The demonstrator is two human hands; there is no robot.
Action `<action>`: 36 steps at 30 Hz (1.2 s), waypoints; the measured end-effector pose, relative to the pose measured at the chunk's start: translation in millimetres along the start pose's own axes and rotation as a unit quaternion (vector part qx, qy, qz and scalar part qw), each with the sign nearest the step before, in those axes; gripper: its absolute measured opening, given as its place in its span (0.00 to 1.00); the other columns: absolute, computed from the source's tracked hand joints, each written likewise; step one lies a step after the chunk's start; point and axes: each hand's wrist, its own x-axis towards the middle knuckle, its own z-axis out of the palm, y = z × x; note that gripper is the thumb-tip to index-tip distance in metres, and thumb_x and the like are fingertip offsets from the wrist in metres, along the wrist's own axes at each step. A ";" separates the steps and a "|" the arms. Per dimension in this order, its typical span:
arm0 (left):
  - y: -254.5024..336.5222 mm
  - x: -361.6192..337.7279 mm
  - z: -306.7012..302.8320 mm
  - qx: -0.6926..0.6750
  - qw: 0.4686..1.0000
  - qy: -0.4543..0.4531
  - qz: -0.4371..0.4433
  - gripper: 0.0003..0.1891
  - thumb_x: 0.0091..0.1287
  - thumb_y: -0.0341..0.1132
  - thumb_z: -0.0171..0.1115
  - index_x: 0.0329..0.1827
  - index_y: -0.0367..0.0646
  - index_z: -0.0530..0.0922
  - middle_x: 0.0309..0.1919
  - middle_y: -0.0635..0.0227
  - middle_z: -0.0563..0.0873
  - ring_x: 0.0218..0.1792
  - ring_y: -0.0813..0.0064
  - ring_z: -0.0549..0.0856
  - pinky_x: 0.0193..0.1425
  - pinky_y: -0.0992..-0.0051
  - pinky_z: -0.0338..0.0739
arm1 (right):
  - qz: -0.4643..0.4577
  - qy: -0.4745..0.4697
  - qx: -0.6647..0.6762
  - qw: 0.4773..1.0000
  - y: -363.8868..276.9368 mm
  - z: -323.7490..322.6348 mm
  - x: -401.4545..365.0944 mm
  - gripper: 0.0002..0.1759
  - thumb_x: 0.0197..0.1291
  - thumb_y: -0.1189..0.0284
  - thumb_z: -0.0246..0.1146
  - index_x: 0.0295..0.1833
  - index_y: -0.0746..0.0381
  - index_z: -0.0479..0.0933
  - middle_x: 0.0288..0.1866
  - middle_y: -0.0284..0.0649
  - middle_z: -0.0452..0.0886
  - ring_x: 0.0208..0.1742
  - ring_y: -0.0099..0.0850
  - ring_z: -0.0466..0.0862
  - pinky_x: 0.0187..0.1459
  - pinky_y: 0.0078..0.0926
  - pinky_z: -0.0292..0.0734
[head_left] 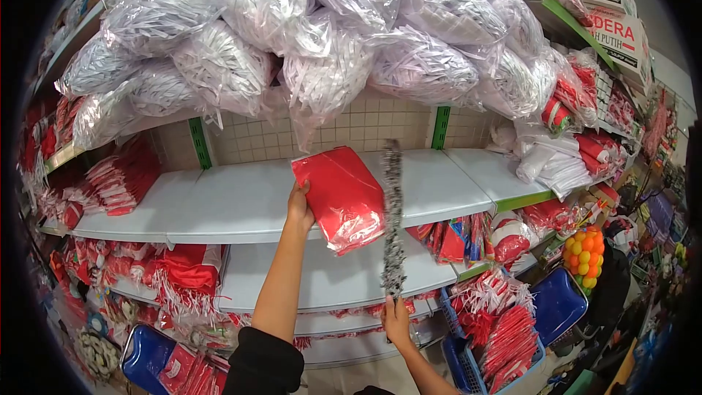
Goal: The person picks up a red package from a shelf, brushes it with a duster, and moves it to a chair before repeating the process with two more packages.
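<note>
A red folded item in clear plastic point(340, 200) is gripped at its left edge by my left hand point(299, 207), in front of the white middle shelf point(241, 201). My right hand point(395, 320) is closed round the lower end of a long grey fluffy duster point(393, 227). The duster stands upright, its top in front of the shelf, just right of the red packet.
Bags of white paper strips point(329, 66) fill the upper shelf. Red-and-white packets point(113, 183) are stacked at the left. A blue basket point(537, 360) with red packets stands low right, a blue container point(142, 355) low left. Cartons point(618, 44) are at the upper right.
</note>
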 end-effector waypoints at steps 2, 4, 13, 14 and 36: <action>-6.5 18.1 -26.3 -0.078 0.984 -0.155 -0.032 0.14 0.73 0.32 0.42 0.59 0.43 0.67 0.55 0.61 0.76 0.55 0.62 0.77 0.61 0.59 0.73 | -0.105 -0.047 -0.104 0.988 16.4 -1.4 -6.0 0.17 0.69 0.63 0.51 0.36 0.68 0.67 0.17 0.41 0.71 0.17 0.28 0.71 0.21 0.29 0.65; -21.9 52.3 -78.4 -0.157 0.937 -0.306 -0.068 0.15 0.73 0.32 0.42 0.60 0.43 0.66 0.56 0.61 0.76 0.55 0.62 0.77 0.61 0.59 0.73 | -0.142 -0.071 -0.156 0.975 2.6 -5.0 -15.2 0.17 0.69 0.62 0.51 0.43 0.68 0.69 0.19 0.44 0.72 0.20 0.37 0.74 0.25 0.35 0.67; -0.8 6.6 -8.2 0.014 1.000 -0.017 -0.017 0.16 0.73 0.32 0.41 0.62 0.46 0.64 0.56 0.60 0.76 0.55 0.61 0.77 0.60 0.57 0.74 | -0.123 -0.073 -0.097 0.985 7.4 3.4 -16.9 0.16 0.68 0.62 0.54 0.34 0.65 0.65 0.15 0.38 0.68 0.15 0.26 0.69 0.18 0.28 0.63; -2.3 7.2 -9.0 0.008 1.000 -0.014 -0.023 0.16 0.73 0.32 0.41 0.62 0.46 0.64 0.56 0.60 0.76 0.55 0.61 0.77 0.60 0.57 0.74 | -0.185 -0.091 -0.150 0.967 3.1 0.4 -13.7 0.16 0.68 0.61 0.53 0.34 0.63 0.65 0.15 0.37 0.68 0.14 0.25 0.68 0.17 0.27 0.62; 4.9 -1.3 4.0 0.077 0.991 -0.070 -0.088 0.17 0.72 0.32 0.47 0.62 0.44 0.66 0.55 0.62 0.77 0.54 0.65 0.79 0.58 0.62 0.76 | -0.024 -0.134 0.004 0.991 -38.0 -5.5 18.4 0.20 0.69 0.55 0.50 0.31 0.60 0.63 0.18 0.31 0.67 0.14 0.19 0.64 0.14 0.20 0.60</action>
